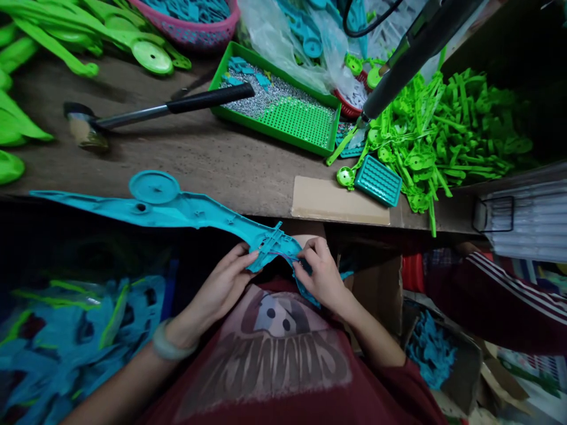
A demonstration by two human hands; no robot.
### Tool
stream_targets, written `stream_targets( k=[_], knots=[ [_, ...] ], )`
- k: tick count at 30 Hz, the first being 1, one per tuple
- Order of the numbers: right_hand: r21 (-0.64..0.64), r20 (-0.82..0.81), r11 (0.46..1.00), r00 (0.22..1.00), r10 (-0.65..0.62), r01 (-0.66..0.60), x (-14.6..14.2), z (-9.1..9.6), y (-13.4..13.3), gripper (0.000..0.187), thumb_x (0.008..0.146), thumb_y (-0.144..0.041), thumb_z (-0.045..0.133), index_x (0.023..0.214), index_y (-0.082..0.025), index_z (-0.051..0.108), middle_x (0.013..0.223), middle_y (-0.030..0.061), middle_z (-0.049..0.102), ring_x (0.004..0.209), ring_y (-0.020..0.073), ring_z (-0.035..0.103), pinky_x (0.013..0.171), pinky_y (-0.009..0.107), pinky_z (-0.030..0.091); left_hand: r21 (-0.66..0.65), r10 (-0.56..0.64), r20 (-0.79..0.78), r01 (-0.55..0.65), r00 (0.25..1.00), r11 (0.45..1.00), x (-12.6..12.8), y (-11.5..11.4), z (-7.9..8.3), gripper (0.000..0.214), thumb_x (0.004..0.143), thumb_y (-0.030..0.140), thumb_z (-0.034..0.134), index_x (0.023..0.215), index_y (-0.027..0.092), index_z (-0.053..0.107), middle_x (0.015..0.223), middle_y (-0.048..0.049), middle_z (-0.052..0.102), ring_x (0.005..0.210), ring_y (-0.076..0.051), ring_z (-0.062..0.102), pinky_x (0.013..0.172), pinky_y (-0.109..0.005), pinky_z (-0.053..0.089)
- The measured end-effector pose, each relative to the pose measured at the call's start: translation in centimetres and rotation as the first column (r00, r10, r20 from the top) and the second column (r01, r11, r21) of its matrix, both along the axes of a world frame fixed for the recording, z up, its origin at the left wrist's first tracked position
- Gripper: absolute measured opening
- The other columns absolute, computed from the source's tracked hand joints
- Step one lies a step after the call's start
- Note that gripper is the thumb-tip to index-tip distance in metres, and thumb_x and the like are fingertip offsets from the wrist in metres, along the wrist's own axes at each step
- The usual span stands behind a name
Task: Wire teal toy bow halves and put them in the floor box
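A long turquoise plastic shell (pixel 195 211), open side up with a round disc on its edge, lies across the bench edge toward my lap. My left hand (pixel 230 277) is closed around its near section, thumb beside a small turquoise crosspiece (pixel 270 248) set over the shell. My right hand (pixel 321 274) pinches at the shell's curved near end, thumb and forefinger together; what sits between these fingertips is hidden. A thin reddish strand (pixel 283 254) runs inside the shell toward the right fingertips.
On the bench (pixel 212 171) are a hammer (pixel 133 117), a green tray (pixel 283 112) of small metal pieces, a teal box (pixel 378 180) and cardboard (pixel 339 199). Lime-green parts (pixel 425 136) pile up at right. A dark power driver (pixel 403 65) hangs above. Turquoise parts (pixel 88 336) fill the lower left.
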State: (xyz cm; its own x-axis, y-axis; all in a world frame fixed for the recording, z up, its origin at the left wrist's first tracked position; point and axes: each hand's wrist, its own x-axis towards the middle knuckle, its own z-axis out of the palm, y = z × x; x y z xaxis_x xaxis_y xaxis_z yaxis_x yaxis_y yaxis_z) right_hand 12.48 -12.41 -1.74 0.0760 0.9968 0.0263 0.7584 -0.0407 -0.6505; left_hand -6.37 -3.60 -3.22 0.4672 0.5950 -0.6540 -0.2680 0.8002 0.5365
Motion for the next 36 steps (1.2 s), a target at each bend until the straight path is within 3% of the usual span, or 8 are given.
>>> stream_targets(
  k=[3,9,16,21,25,28,31,36],
  knots=[
    [0.029,0.061,0.998,0.997,-0.053,0.051,-1.1,-0.4,0.3,0.011,0.090,-0.018,0.054,0.085,-0.018,0.064,0.090,0.0078,0.051,0.091,0.0220,0.051,0.080,0.036,0.048,0.057,0.055,-0.014,-0.054,0.998,0.997,0.8,-0.5,0.2,0.030,0.068,0.031,0.086,0.091,0.019,0.071,0.096,-0.0032,0.069,0.086,-0.017,0.060,0.074,-0.023,0.053],
    [0.082,-0.143,0.986,0.981,-0.131,0.144,-1.6,-0.6,0.8,0.015,0.095,-0.025,0.057,0.085,-0.020,0.068,0.078,0.0030,0.054,0.081,0.0190,0.053,0.075,0.034,0.044,0.048,0.170,-0.059,-0.167,0.984,0.985,2.1,-0.7,0.7,0.029,0.063,0.028,0.088,0.082,0.015,0.069,0.085,-0.0030,0.068,0.078,-0.015,0.060,0.069,-0.024,0.050],
    [0.186,-0.051,0.973,0.990,-0.130,0.137,-1.9,-0.2,0.8,0.015,0.097,-0.022,0.052,0.089,-0.020,0.065,0.078,0.0038,0.060,0.079,0.0192,0.052,0.077,0.036,0.042,0.098,0.053,-0.111,-0.042,0.992,0.994,2.1,-0.4,0.8,0.037,0.060,0.033,0.089,0.085,0.013,0.070,0.088,-0.0060,0.070,0.080,-0.017,0.063,0.070,-0.026,0.053],
    [0.196,0.049,0.972,0.989,-0.139,0.127,-1.3,1.4,2.0,0.013,0.095,-0.026,0.056,0.102,-0.019,0.065,0.093,0.0067,0.055,0.089,0.0212,0.050,0.082,0.039,0.041,0.218,-0.019,-0.238,0.073,0.971,0.973,2.0,-0.7,0.0,0.041,0.064,0.042,0.083,0.089,0.012,0.070,0.090,-0.0070,0.070,0.083,-0.020,0.063,0.066,-0.026,0.053],
    [0.105,0.143,0.987,0.984,0.105,-0.120,-0.4,3.6,4.5,0.009,0.093,-0.025,0.059,0.094,-0.020,0.066,0.097,0.0079,0.053,0.093,0.0225,0.047,0.082,0.038,0.041,0.273,-0.036,-0.262,0.109,0.965,0.956,2.6,-1.0,0.2,0.043,0.062,0.043,0.083,0.089,0.012,0.068,0.088,-0.0058,0.068,0.075,-0.018,0.059,0.060,-0.024,0.050],
    [-0.014,0.170,0.949,0.934,0.314,-0.316,0.4,4.8,5.5,0.009,0.093,-0.020,0.056,0.089,-0.018,0.064,0.098,0.0085,0.053,0.093,0.0223,0.045,0.081,0.036,0.043,0.274,-0.059,-0.205,0.115,0.977,0.955,2.9,-1.1,0.6,0.040,0.065,0.040,0.082,0.090,0.013,0.066,0.087,-0.0039,0.066,0.073,-0.016,0.056,0.059,-0.022,0.047],
    [-0.048,0.197,0.950,0.930,0.311,-0.308,0.9,4.9,5.0,0.007,0.092,-0.019,0.057,0.089,-0.017,0.063,0.097,0.0090,0.052,0.093,0.0231,0.044,0.080,0.035,0.044,0.286,-0.098,-0.151,0.139,0.984,0.948,2.8,-1.0,0.8,0.031,0.071,0.035,0.077,0.090,0.014,0.064,0.084,-0.0013,0.063,0.069,-0.013,0.052,0.060,-0.022,0.044],
    [0.038,0.188,0.984,0.968,0.165,-0.175,0.2,3.9,3.5,0.014,0.095,-0.022,0.052,0.095,-0.016,0.065,0.096,0.0091,0.051,0.092,0.0229,0.045,0.079,0.036,0.044,0.279,-0.153,-0.099,0.175,0.983,0.944,2.6,-0.9,0.9,0.027,0.074,0.033,0.073,0.091,0.014,0.063,0.082,-0.0001,0.061,0.066,-0.012,0.048,0.060,-0.022,0.042]
  ],
)
